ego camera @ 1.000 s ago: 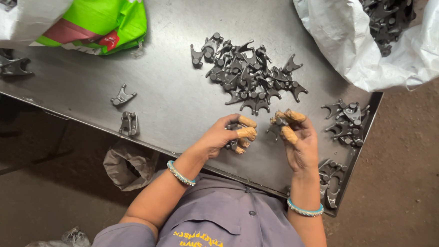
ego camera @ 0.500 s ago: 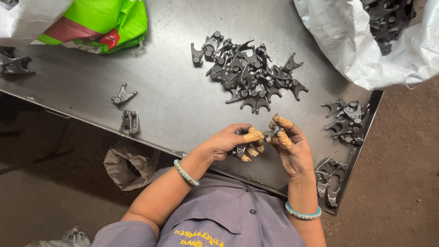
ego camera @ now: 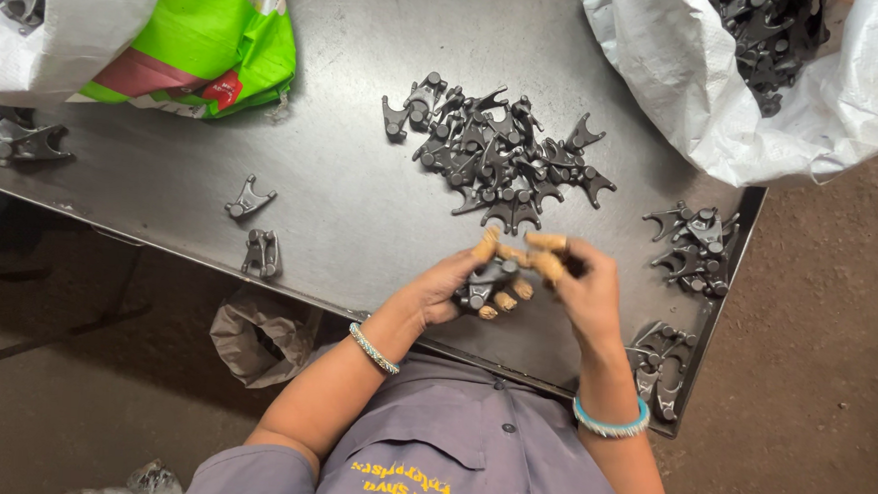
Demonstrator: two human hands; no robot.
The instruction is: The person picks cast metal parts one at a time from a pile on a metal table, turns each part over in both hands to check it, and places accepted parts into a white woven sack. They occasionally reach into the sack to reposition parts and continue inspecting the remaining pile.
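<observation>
Both my hands meet over the near edge of a dark steel table [ego camera: 341, 202]. My left hand [ego camera: 462, 283] cradles a dark forked metal part [ego camera: 485, 283], its fingertips wrapped in tan tape. My right hand [ego camera: 577, 284], also with taped fingertips, closes in from the right and touches the top of the same part. Just beyond my hands lies a heap of several identical dark forked parts [ego camera: 499, 155].
A white sack of parts [ego camera: 758, 83] sits at the far right, a white and green sack [ego camera: 140, 31] at the far left. Small groups of parts lie at the right edge [ego camera: 694, 250], near right corner [ego camera: 658, 364], left edge [ego camera: 9, 134]. Two loose parts [ego camera: 255, 222] lie left of centre.
My two hands have come together; earlier each held something apart, now both are on one part and have drifted slightly toward me.
</observation>
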